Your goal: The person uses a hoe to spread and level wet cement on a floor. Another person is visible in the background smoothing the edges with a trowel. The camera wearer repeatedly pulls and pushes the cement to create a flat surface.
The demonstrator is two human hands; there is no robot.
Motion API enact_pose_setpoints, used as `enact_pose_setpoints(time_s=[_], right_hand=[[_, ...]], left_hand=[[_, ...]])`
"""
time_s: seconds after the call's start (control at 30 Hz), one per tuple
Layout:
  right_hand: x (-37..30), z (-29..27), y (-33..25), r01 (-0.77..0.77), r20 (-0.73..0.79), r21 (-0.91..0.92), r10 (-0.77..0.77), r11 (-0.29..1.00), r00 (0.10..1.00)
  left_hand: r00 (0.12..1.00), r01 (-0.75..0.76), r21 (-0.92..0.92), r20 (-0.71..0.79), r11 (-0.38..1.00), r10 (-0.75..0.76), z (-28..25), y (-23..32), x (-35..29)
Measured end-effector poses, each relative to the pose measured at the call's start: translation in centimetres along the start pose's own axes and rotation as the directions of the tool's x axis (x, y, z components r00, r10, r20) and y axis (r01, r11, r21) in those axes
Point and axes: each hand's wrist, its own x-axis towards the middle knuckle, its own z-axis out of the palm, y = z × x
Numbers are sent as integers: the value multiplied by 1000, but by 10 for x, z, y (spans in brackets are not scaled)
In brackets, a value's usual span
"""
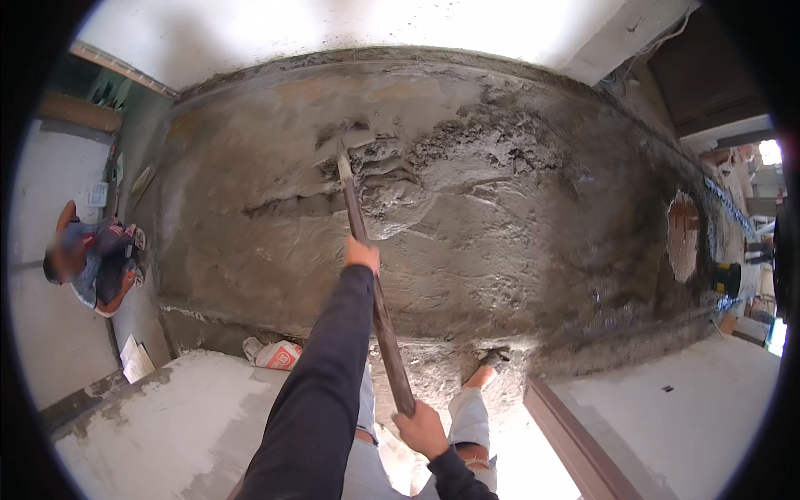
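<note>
My left hand (362, 254) is wrapped round the middle of a long wooden-handled mixing tool (385, 329). Lower down, near my legs, my right hand (422, 429) grips the same handle close to its end. The shaft slants up and away to the left. Its far end dips into wet grey mortar (467, 250), which covers most of the floor; the mortar partly hides the tool's head, so its shape cannot be made out. Lumpier, rougher mortar (500, 137) is heaped to the right of that end. Ridges and a dark furrow run beside it.
A person (87, 258) is at the far left, past the mortar's edge. A white and red bag (279, 354) lies by the near edge, left of my legs. A pale bare patch (683, 236) interrupts the mortar at right. White walls border it; a brown door frame (575, 437) stands at lower right.
</note>
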Motion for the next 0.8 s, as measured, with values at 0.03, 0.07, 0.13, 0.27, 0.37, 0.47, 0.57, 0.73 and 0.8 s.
enact_pose_setpoints(time_s=[0.03, 0.07, 0.13, 0.27, 0.37, 0.47, 0.57, 0.73, 0.8], right_hand=[[-14, 17, 36, -86, 76, 90, 79, 992, 994], [-29, 29, 61, -77, 199, 33, 70, 996, 978], [-65, 33, 94, -217, 132, 107, 203, 970, 970], [-95, -15, 51, -283, 147, 66, 271, 957, 951], [-110, -21, 82, -196, 39, -60, 198, 979, 979], [-133, -56, 22, -106, -15, -123, 105, 987, 994], [-136, -55, 46, -160, 24, -189, 167, 969, 986], [-171, -85, 16, -378, 145, -59, 382, 924, 913], [-170, -101, 5, -462, 200, -12, 455, 887, 868]], left_hand=[[981, -151, 131, -102, 980, 165, 9, -47, -1], [922, -250, 301, -215, 920, 321, 11, -96, -2], [993, -87, 239, -61, 967, 104, 37, -92, -55], [993, -117, 19, -13, 993, 117, 43, -90, -67], [984, -177, -20, -28, 984, 176, 62, -118, -116], [993, -113, -123, 22, 986, 117, 60, -112, -125], [992, -115, -166, 25, 979, 121, 66, -117, -128], [991, 20, -231, 133, 973, 11, 55, -93, -151], [992, 39, -227, 128, 973, -10, 60, -84, -167]])
